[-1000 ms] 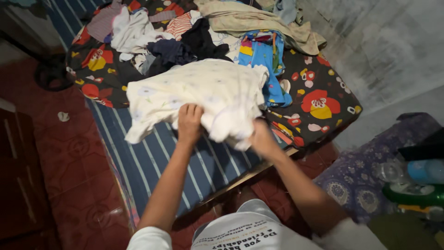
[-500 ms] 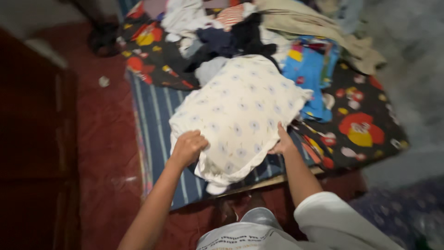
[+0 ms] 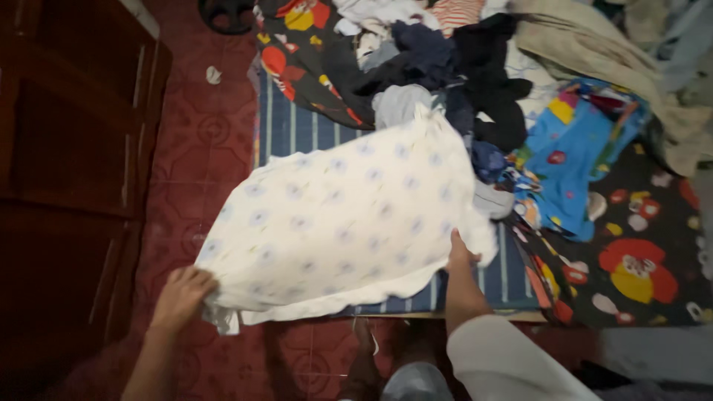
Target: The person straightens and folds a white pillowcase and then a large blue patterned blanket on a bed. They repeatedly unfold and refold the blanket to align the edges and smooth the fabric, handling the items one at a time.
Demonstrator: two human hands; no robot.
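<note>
A red patterned tile floor point(image 3: 215, 134) runs beside a low bed with a blue-striped mattress point(image 3: 297, 134), its far end piled with mixed clothes point(image 3: 445, 52). Over the bed's near edge we hold a white dotted cloth point(image 3: 349, 215) stretched out in the air. Our left hand point(image 3: 180, 293) is closed on its near left corner; our right hand point(image 3: 459, 256) grips the near right edge. We judge the spreading step is in hand; next calls for even tension and matched corners.

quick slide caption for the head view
Both hands, left hand and right hand, hold a white dotted cloth spread above a striped mattress piled with clothes.
</note>
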